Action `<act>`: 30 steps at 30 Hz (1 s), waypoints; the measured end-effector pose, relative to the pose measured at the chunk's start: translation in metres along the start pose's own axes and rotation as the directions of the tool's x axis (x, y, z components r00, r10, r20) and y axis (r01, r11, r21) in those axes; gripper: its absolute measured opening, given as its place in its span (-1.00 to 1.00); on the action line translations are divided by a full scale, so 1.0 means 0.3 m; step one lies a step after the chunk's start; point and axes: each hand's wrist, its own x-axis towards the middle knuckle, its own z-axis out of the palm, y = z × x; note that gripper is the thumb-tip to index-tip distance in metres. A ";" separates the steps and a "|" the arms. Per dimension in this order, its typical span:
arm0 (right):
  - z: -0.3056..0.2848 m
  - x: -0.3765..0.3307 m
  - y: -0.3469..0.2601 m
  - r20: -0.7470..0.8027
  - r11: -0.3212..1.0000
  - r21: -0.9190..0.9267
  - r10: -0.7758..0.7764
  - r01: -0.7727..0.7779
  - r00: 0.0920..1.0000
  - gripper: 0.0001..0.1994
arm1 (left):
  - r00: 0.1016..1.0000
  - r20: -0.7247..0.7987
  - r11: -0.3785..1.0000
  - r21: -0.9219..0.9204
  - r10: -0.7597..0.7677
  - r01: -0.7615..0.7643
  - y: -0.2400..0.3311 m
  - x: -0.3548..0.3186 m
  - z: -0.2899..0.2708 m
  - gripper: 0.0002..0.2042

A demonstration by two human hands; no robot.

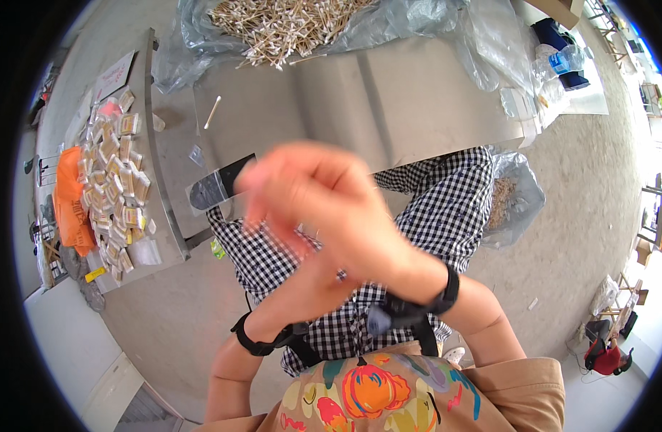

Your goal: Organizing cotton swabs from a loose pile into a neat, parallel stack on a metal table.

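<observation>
My right hand (320, 201) is raised in front of my lap with its fingers curled, but motion smears them. Beneath it, my left hand (316, 286) crosses at the wrist level, and its fingers are mostly hidden behind the right. Whether either hand holds anything cannot be made out. Just beyond the hands stands a metal table (295, 101). On it lie a heap of cotton swabs (284, 29) on clear plastic sheeting and one loose cotton swab (213, 113). A dark flat object in a clear sleeve (214, 190) sits at the table's near left edge.
Many small clear packs (115, 176) cover the left side table beside an orange bag (73, 201). On the floor right of my knees is a plastic bag with swabs inside (505, 201). A water bottle (564, 60) lies at the far right.
</observation>
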 end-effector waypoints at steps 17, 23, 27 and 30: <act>-0.018 -0.179 0.205 0.392 0.865 -0.498 0.166 0.056 0.905 -0.22 | 0.336 -0.911 0.685 -0.087 0.239 -0.724 0.226 -0.016 -0.304 -0.69; 0.002 -0.163 0.178 0.175 0.770 -0.624 0.307 -0.136 0.936 -0.49 | 0.306 -0.934 0.889 0.026 0.185 -0.456 0.169 0.065 -0.273 -0.73; 0.024 -0.156 0.143 -0.030 0.681 -0.613 0.486 -0.401 0.873 -0.55 | 0.316 -0.827 0.885 0.441 0.465 -0.149 0.047 0.111 -0.267 -0.79; -0.006 -0.162 0.189 -0.088 0.737 -0.497 0.483 -0.459 0.871 -0.57 | 0.466 -0.704 0.804 0.594 0.536 -0.026 0.006 0.109 -0.242 -0.76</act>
